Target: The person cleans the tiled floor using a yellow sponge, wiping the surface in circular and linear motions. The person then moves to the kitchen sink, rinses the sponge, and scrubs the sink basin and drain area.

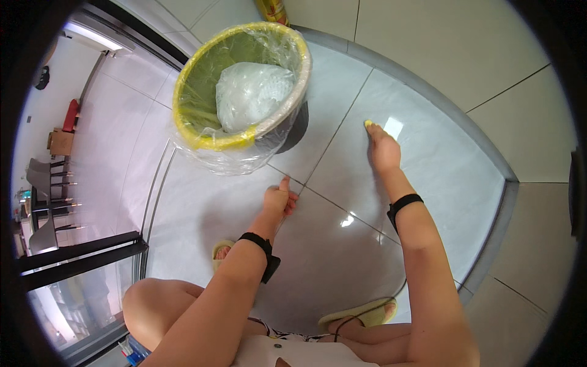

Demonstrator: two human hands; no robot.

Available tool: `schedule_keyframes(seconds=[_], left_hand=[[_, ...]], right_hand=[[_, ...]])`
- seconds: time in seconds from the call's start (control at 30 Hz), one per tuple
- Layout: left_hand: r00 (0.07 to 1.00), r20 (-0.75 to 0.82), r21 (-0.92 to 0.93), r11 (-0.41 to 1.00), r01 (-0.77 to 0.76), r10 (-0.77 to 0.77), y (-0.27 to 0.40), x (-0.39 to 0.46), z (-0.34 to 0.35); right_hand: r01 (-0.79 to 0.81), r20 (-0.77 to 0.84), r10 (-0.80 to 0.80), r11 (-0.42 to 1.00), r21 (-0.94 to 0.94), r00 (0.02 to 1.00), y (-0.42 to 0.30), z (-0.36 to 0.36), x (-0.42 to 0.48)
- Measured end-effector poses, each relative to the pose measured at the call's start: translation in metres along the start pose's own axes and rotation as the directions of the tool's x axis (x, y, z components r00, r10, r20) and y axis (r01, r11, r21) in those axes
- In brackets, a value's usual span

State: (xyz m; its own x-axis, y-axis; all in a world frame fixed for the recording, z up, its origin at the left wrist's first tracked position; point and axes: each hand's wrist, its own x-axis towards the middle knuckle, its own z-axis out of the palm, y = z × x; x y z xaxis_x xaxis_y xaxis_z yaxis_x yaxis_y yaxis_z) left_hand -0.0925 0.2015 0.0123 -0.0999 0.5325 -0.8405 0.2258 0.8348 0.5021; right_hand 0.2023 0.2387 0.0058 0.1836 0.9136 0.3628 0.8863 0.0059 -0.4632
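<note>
My right hand point(386, 149) reaches down over the pale floor tiles, its fingertips on a small yellow piece point(368, 123). What the piece is cannot be made out. Thumb extended and fingers loosely curled, my left hand point(278, 200) is just above the tile joints with nothing visible in it. Beyond it stands a round trash bin point(298, 130) with a yellow rim point(183, 87). A clear plastic liner point(229, 160) hangs over that rim. Inside the bin lies a whitish bundle of plastic point(252, 96), its contents unclear.
Grey skirting point(458, 119) runs along the wall at the far and right sides. Behind the bin is a yellow container point(274, 11). A sliding-door track point(158, 183) and dark door frame point(82, 257) lie left. My feet wear yellow slippers point(376, 312); a dark cable point(367, 306) passes nearby.
</note>
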Motion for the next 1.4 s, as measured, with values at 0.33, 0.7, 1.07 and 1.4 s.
schedule_keyframes(seconds=[0.33, 0.7, 1.07, 1.4], left_hand=[[0.952, 0.301, -0.255, 0.967, 0.025, 0.055, 0.010, -0.004, -0.057], [0.967, 0.186, -0.426, 0.901, -0.081, 0.175, 0.028, -0.007, -0.118], [0.977, 0.160, -0.378, 0.923, -0.071, 0.141, 0.021, 0.003, -0.110], [0.976, 0.138, -0.383, 0.918, -0.106, 0.170, 0.026, 0.008, -0.118]], right_hand=[[0.202, 0.355, -0.231, 0.972, 0.117, 0.906, -0.132, 0.046, -0.101], [0.279, 0.341, -0.331, 0.941, 0.193, 0.880, -0.163, 0.032, -0.143], [-0.666, 0.578, 0.397, 0.643, 0.379, 0.713, -0.095, 0.009, -0.103], [0.178, 0.214, -0.171, 0.984, -0.016, 0.962, -0.117, -0.010, -0.116]])
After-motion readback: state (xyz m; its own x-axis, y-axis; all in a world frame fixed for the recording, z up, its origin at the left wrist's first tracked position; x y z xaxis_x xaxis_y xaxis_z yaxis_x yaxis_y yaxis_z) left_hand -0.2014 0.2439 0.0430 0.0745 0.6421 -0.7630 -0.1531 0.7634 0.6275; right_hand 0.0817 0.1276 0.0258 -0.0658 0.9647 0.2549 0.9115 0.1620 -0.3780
